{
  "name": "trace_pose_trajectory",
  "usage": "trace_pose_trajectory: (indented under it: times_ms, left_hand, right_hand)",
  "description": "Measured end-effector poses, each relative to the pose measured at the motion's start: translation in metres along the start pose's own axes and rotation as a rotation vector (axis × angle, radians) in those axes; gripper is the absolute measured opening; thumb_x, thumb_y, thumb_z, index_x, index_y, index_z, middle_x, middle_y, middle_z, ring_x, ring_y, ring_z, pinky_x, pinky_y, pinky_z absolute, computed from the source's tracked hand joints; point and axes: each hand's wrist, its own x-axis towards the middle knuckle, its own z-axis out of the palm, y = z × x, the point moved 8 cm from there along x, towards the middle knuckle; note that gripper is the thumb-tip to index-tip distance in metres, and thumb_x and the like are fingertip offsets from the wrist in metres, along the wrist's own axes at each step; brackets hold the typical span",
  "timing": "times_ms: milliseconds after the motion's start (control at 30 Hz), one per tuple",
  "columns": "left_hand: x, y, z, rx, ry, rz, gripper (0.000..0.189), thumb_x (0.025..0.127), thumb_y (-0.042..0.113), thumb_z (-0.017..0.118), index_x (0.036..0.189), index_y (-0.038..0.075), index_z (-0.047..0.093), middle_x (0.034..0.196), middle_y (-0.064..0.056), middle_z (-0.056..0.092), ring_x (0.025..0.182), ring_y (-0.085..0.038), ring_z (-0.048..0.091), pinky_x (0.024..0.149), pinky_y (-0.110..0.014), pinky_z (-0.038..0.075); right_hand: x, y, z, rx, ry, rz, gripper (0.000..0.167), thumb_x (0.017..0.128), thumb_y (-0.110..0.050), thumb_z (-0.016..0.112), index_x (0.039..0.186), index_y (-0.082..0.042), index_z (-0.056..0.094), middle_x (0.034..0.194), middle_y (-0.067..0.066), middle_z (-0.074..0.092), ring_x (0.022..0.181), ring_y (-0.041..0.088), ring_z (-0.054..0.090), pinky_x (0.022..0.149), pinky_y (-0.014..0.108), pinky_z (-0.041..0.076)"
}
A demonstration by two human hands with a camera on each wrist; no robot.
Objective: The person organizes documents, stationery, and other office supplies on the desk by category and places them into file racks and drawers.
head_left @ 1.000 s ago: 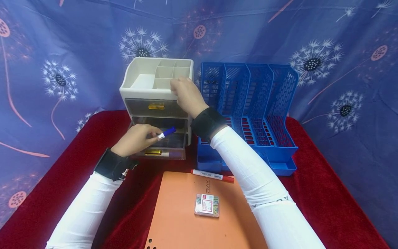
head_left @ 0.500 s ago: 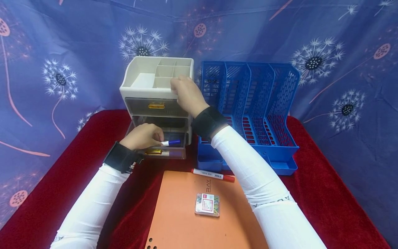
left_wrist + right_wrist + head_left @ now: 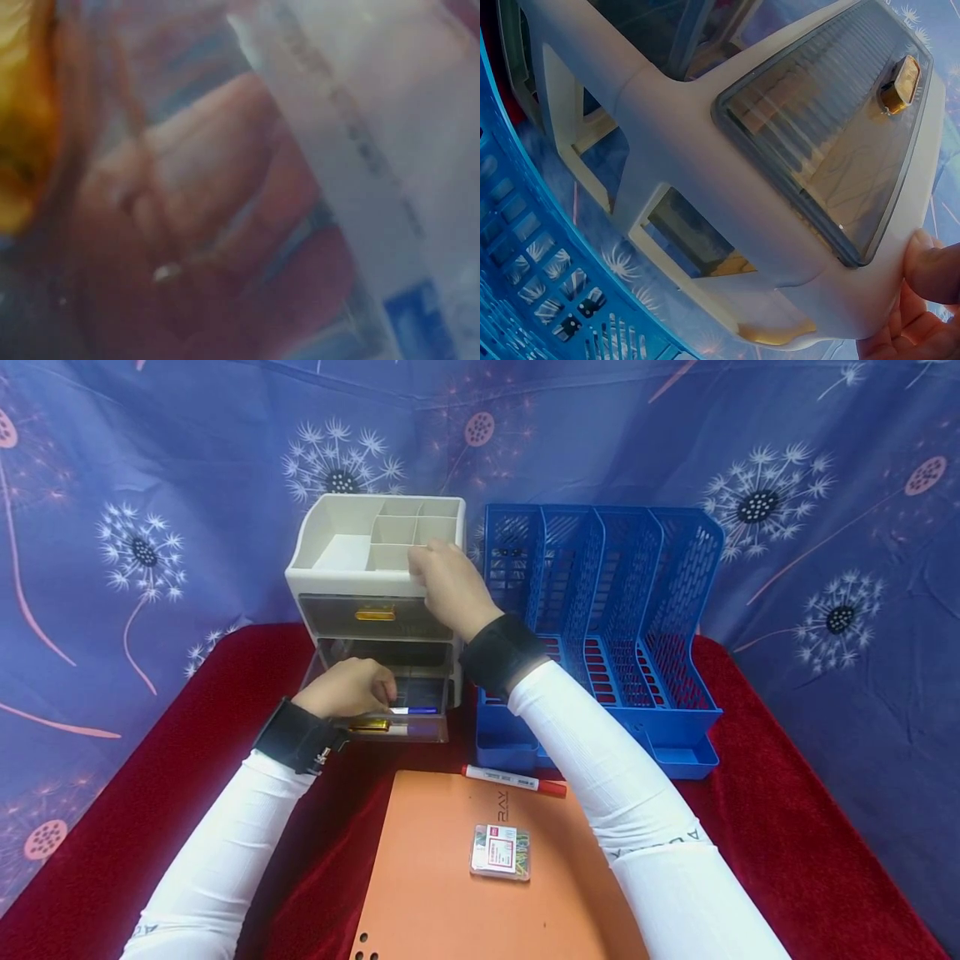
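My left hand [image 3: 348, 687] reaches into the pulled-out lower drawer [image 3: 437, 732] of a white desktop organizer [image 3: 318, 582]. It pinches one end of a blue-capped marker [image 3: 417, 711], which lies level just behind the drawer's front. Through that clear front, another marker [image 3: 411, 730] shows faintly. The left wrist view is blurred; curled fingers [image 3: 225, 172] appear behind clear plastic, beside a white barrel [image 3: 345, 135]. My right hand [image 3: 453, 589] grips the organizer's upper right front edge, thumb and fingers on either side in the right wrist view. The upper drawer [image 3: 337, 617] is closed.
A blue file rack [image 3: 600, 610] stands right of the organizer. In front, an orange board [image 3: 435, 860] bears a red-capped marker [image 3: 517, 780] and a small clear box [image 3: 500, 852] of colourful bits. A red cloth [image 3: 780, 793] covers the table; a patterned curtain hangs behind.
My left hand has moved down and slightly right, lowering the blue-capped marker from above the open drawer into it, and the marker has turned from tilted to level. My right hand stays put.
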Motion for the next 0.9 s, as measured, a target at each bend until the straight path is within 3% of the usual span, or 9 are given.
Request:
trace_pose_trajectory:
  times_ms: [233,333,467,633,767,900]
  left_hand:
    - [-0.001,0.002,-0.003,0.005,0.024,0.025,0.024,0.075,0.003,0.074,0.099,0.005,0.07,0.085,-0.007,0.071,0.079,-0.021,0.066,0.075,-0.039,0.054]
    - [-0.002,0.004,-0.007,0.02,0.075,0.038,0.026,0.074,0.006,0.076,0.1,0.005,0.07,0.085,-0.008,0.071,0.079,-0.021,0.066,0.075,-0.039,0.054]
    - [-0.008,0.013,-0.015,0.02,0.201,0.072,0.027,0.074,0.009,0.078,0.099,0.003,0.07,0.086,-0.01,0.071,0.08,-0.023,0.067,0.076,-0.041,0.054]
    - [-0.026,0.042,-0.025,0.03,0.384,0.157,0.026,0.075,0.009,0.077,0.098,0.002,0.069,0.088,-0.011,0.07,0.083,-0.024,0.067,0.079,-0.042,0.052]
    - [-0.045,0.077,-0.025,0.127,0.53,0.228,0.024,0.075,0.01,0.078,0.097,0.005,0.069,0.087,-0.009,0.07,0.081,-0.023,0.066,0.076,-0.039,0.054]
    - [-0.061,0.116,-0.014,0.222,0.607,0.373,0.021,0.075,0.013,0.079,0.093,0.009,0.07,0.082,-0.004,0.068,0.075,-0.019,0.063,0.069,-0.033,0.055]
  right_hand:
    - [-0.001,-0.001,0.0,0.0,0.005,0.006,0.024,0.082,0.005,0.06,0.103,-0.008,0.06,0.105,0.007,0.059,0.098,0.021,0.052,0.089,0.031,0.043]
    - [-0.001,-0.001,0.0,-0.001,0.003,0.011,0.025,0.082,0.005,0.059,0.104,-0.008,0.06,0.105,0.007,0.059,0.099,0.021,0.052,0.089,0.03,0.043]
    - [0.0,0.001,0.001,-0.012,0.003,0.013,0.025,0.083,0.005,0.06,0.104,-0.009,0.06,0.106,0.006,0.06,0.099,0.021,0.052,0.09,0.03,0.043]
    - [0.001,0.002,0.001,-0.02,0.002,0.011,0.027,0.081,0.006,0.06,0.103,-0.008,0.06,0.105,0.006,0.06,0.099,0.021,0.052,0.089,0.03,0.043]
    - [0.0,0.001,0.001,-0.011,-0.005,0.001,0.026,0.08,0.006,0.061,0.102,-0.008,0.06,0.106,0.006,0.059,0.099,0.021,0.052,0.089,0.031,0.043]
    - [0.0,0.0,0.001,-0.023,0.003,-0.007,0.021,0.082,0.003,0.061,0.1,-0.008,0.06,0.103,0.007,0.059,0.098,0.021,0.052,0.087,0.031,0.043]
